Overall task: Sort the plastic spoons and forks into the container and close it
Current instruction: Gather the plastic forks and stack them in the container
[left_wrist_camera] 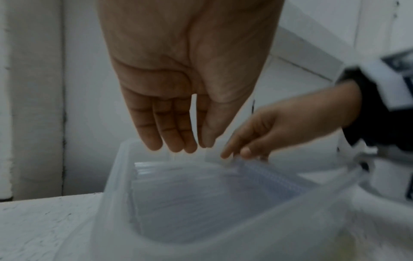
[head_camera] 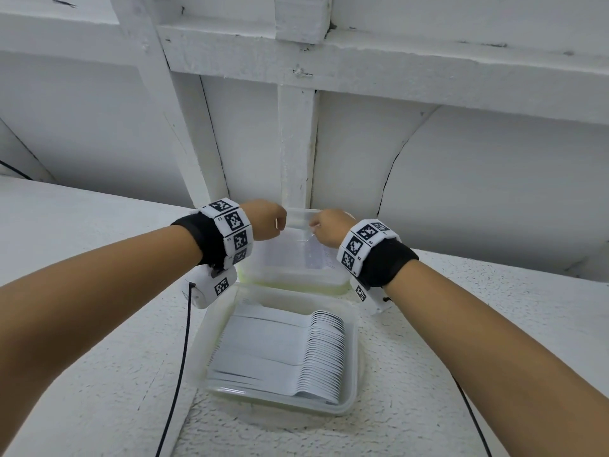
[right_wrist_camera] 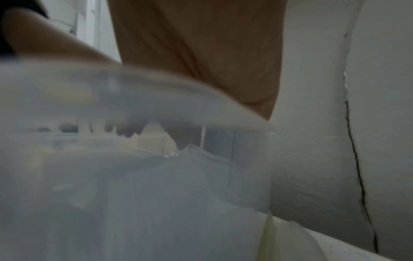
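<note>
A clear plastic container (head_camera: 355, 357) lies open on a white ledge, its base nearest me. Several white plastic pieces of cutlery (head_camera: 276, 351) lie stacked in the base, with spoon bowls (head_camera: 326, 351) lined along the right side. The hinged lid (head_camera: 296, 258) stands raised at the back. My right hand (head_camera: 324, 227) pinches the lid's top edge between thumb and finger. My left hand (head_camera: 272, 222) is at the same edge, further left. In the left wrist view the left hand (left_wrist_camera: 201, 145) has fairly straight fingers just above the lid (left_wrist_camera: 223, 203), beside the pinching right hand (left_wrist_camera: 236, 155). In the right wrist view, the lid (right_wrist_camera: 134, 176) is a blur.
The white rough ledge (head_camera: 428, 324) ends at a white wall with beams (head_camera: 296, 143) right behind the lid. A black cable (head_camera: 179, 374) hangs from the left wrist beside the container. Another cable (head_camera: 471, 417) runs under the right forearm.
</note>
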Demonstrator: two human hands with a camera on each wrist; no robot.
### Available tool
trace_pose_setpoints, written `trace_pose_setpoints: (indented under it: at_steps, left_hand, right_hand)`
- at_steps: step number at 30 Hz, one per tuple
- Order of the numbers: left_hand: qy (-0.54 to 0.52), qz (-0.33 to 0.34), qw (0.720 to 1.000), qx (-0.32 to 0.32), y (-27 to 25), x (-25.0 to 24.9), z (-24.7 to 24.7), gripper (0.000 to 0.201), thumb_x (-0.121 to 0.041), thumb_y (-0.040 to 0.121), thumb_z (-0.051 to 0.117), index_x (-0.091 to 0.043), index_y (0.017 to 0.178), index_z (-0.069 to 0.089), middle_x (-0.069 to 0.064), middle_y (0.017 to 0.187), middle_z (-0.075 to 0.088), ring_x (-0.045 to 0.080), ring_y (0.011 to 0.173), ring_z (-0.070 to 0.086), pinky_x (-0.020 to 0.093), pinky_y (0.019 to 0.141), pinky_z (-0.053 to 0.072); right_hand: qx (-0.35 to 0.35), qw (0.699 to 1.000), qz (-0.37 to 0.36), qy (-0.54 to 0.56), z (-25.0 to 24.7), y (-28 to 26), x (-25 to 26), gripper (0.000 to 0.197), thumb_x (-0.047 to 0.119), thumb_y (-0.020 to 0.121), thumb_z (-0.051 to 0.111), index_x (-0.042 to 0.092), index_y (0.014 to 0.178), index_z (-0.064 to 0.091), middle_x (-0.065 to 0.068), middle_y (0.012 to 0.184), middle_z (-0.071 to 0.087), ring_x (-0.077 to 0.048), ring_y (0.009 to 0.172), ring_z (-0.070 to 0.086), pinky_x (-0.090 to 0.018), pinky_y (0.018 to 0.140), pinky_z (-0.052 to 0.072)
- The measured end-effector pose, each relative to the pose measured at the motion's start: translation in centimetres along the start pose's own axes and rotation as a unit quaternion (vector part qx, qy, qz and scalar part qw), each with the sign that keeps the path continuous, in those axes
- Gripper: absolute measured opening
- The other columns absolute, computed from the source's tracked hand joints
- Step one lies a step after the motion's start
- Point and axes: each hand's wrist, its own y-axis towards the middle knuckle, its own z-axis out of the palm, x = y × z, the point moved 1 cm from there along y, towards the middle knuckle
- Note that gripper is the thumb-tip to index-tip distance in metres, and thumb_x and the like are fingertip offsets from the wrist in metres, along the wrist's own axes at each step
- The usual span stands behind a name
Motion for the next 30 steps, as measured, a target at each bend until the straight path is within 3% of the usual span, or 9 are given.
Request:
trace_pose_setpoints:
  at_steps: [6, 8, 10, 15, 23, 25, 28, 30]
  left_hand:
    - [-0.098, -0.101, 0.987, -0.078, -2.0, 3.1, -0.5, 0.030, -0.015, 0.093, 0.047, -0.007, 0.120, 0.054, 0.012, 0.123, 0.057, 0.030, 0.110, 0.053, 0.029, 0.083, 0.040]
    - [-0.134, -0.151, 0.978, -0.060, -2.8, 3.7, 0.1, 0.034, -0.019, 0.093, 0.048, -0.002, 0.123, 0.048, 0.016, 0.118, 0.058, 0.032, 0.096, 0.059, 0.032, 0.073, 0.045]
    - [-0.204, -0.180, 0.962, -0.013, -3.4, 3.8, 0.8, 0.039, -0.019, 0.094, 0.049, 0.000, 0.128, 0.045, 0.018, 0.104, 0.062, 0.033, 0.084, 0.063, 0.038, 0.070, 0.053]
    - [-0.320, -0.192, 0.928, -0.002, -3.3, 4.2, 1.5, 0.039, -0.007, 0.091, 0.054, -0.002, 0.129, 0.045, 0.016, 0.093, 0.063, 0.030, 0.084, 0.066, 0.036, 0.071, 0.057]
    - [-0.330, -0.195, 0.923, -0.001, -2.8, 4.2, 1.2, 0.028, -0.019, 0.093, 0.054, -0.001, 0.116, 0.053, 0.015, 0.086, 0.064, 0.030, 0.075, 0.066, 0.040, 0.071, 0.057]
    - [-0.328, -0.197, 0.924, -0.002, -2.6, 4.2, 1.2, 0.027, -0.017, 0.094, 0.053, -0.001, 0.116, 0.052, 0.013, 0.084, 0.063, 0.031, 0.076, 0.066, 0.039, 0.069, 0.057]
    - [-0.318, -0.198, 0.927, -0.001, -2.8, 4.2, 1.2, 0.026, -0.017, 0.095, 0.051, -0.001, 0.115, 0.051, 0.010, 0.081, 0.061, 0.027, 0.074, 0.063, 0.035, 0.066, 0.055]
    - [-0.306, -0.197, 0.932, 0.004, -3.2, 4.2, 1.0, 0.029, -0.019, 0.096, 0.049, 0.000, 0.118, 0.050, 0.009, 0.081, 0.060, 0.027, 0.075, 0.061, 0.034, 0.066, 0.054]
  right_hand:
    - [-0.027, 1.000, -0.011, 0.007, 0.5, 0.0, -0.4, 0.034, 0.007, 0.096, 0.036, 0.007, 0.121, 0.060, -0.009, 0.124, 0.061, -0.026, 0.112, 0.057, -0.029, 0.090, 0.044]
    - [-0.023, 0.999, -0.026, 0.024, 0.4, -0.1, -0.3, 0.039, 0.004, 0.096, 0.035, 0.013, 0.128, 0.055, -0.004, 0.133, 0.054, -0.023, 0.120, 0.051, -0.025, 0.094, 0.039]
    - [-0.019, 0.998, -0.048, 0.028, 0.5, -0.1, -0.4, 0.041, 0.004, 0.096, 0.034, 0.017, 0.129, 0.055, 0.000, 0.137, 0.051, -0.019, 0.125, 0.047, -0.022, 0.098, 0.035]
    - [-0.007, 0.998, -0.063, 0.027, 0.4, 0.0, -0.4, 0.038, 0.001, 0.094, 0.038, 0.015, 0.123, 0.057, -0.002, 0.133, 0.052, -0.020, 0.121, 0.049, -0.023, 0.095, 0.037]
    - [-0.020, 0.994, -0.106, -0.001, 0.6, -0.1, -0.3, 0.032, 0.012, 0.098, 0.038, 0.008, 0.121, 0.060, -0.005, 0.128, 0.057, -0.023, 0.118, 0.051, -0.029, 0.097, 0.037]
    - [-0.023, 0.993, -0.112, -0.014, 0.8, -0.1, -0.5, 0.034, 0.015, 0.099, 0.036, 0.006, 0.118, 0.062, -0.007, 0.124, 0.060, -0.025, 0.114, 0.053, -0.030, 0.094, 0.038]
    - [-0.029, 0.994, -0.103, -0.026, 1.1, 0.0, -0.6, 0.035, 0.017, 0.100, 0.033, 0.004, 0.094, 0.065, -0.007, 0.098, 0.064, -0.026, 0.098, 0.055, -0.028, 0.079, 0.038]
    - [-0.040, 0.994, -0.099, -0.015, 0.8, -0.2, -0.5, 0.035, 0.018, 0.100, 0.033, 0.003, 0.090, 0.063, -0.007, 0.091, 0.062, -0.027, 0.093, 0.054, -0.028, 0.075, 0.036]
